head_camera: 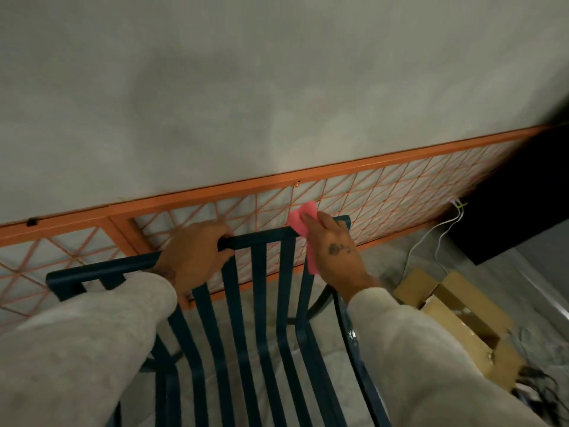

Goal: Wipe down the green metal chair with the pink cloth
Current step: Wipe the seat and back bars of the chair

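The left hand [192, 257] grips the top bar of the green metal chair [261, 303] by the wall. The right hand [335, 251] presses the pink cloth [303, 223] on that bar. The cloth looks soft and floppy. The chair looks hard and heavy, so hold its bar.

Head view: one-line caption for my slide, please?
Left hand steadies the green chair's top rail while right hand presses pink cloth along it.
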